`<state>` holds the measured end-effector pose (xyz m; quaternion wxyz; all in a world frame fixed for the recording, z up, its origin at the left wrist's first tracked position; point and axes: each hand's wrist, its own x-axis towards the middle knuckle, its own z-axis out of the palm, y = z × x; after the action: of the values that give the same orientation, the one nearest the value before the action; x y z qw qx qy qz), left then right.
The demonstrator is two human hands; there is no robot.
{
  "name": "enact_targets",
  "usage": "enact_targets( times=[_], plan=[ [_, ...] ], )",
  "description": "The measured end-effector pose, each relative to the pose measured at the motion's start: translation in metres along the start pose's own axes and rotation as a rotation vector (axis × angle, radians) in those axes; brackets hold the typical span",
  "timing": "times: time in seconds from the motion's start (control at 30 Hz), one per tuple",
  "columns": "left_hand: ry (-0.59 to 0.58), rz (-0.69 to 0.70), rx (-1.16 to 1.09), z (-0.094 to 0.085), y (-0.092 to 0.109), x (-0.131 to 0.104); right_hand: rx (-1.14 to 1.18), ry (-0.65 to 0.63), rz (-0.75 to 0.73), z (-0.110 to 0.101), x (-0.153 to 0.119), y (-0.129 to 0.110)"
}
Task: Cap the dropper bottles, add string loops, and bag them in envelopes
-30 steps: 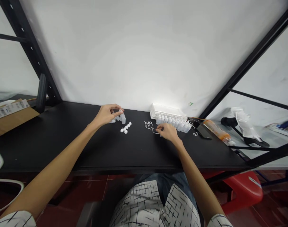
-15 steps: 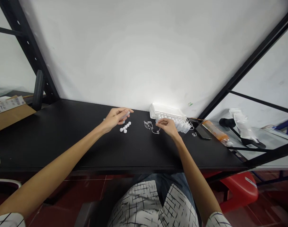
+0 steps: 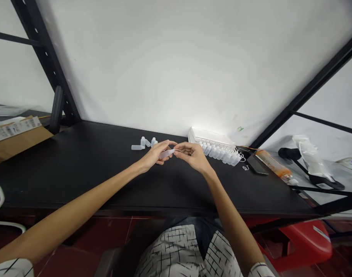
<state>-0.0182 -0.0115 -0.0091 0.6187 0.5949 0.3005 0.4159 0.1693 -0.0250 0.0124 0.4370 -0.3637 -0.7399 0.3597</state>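
Observation:
My left hand (image 3: 156, 156) is closed around a small translucent plastic bottle (image 3: 165, 154), its narrow end toward the right. My right hand (image 3: 195, 154) pinches a thin white strand (image 3: 178, 150) at that narrow end; the fingers hide most of it. Both hands meet above the black tabletop, fingertips nearly touching. Left of them, several like bottles lie or stand, among them a lying bottle (image 3: 136, 147) and a standing one (image 3: 143, 141). Beyond my right hand runs a row of bottles (image 3: 219, 152) with white loops attached.
A white stack (image 3: 212, 135) lies against the wall behind the row. To the right are a loose white loop (image 3: 245, 168), a black phone (image 3: 257, 165) and an orange-labelled bottle (image 3: 272, 164). A cardboard box (image 3: 18, 136) stands far left. Black metal posts frame both sides.
My right hand has moved left from beside the bottle row to meet my left hand, which has come right with its bottle. The white caps and loose loops between them are now hidden. The view has shifted slightly.

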Motion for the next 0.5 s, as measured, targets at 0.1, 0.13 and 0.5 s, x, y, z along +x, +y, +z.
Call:
enact_targets(
  times=[0.1,0.13,0.5],
  plan=[
    [-0.005,0.003,0.025,-0.0001,0.0002,-0.0003,0.025,-0.001,0.002,0.0004,-0.001,0.0022],
    [-0.011,0.001,0.03,-0.0002,-0.0002,-0.0002,0.039,0.004,0.008,0.0008,-0.001,0.0025],
    [-0.015,-0.019,0.013,0.002,0.0003,-0.0018,0.015,-0.008,0.011,0.0026,-0.0028,0.0093]
  ],
)
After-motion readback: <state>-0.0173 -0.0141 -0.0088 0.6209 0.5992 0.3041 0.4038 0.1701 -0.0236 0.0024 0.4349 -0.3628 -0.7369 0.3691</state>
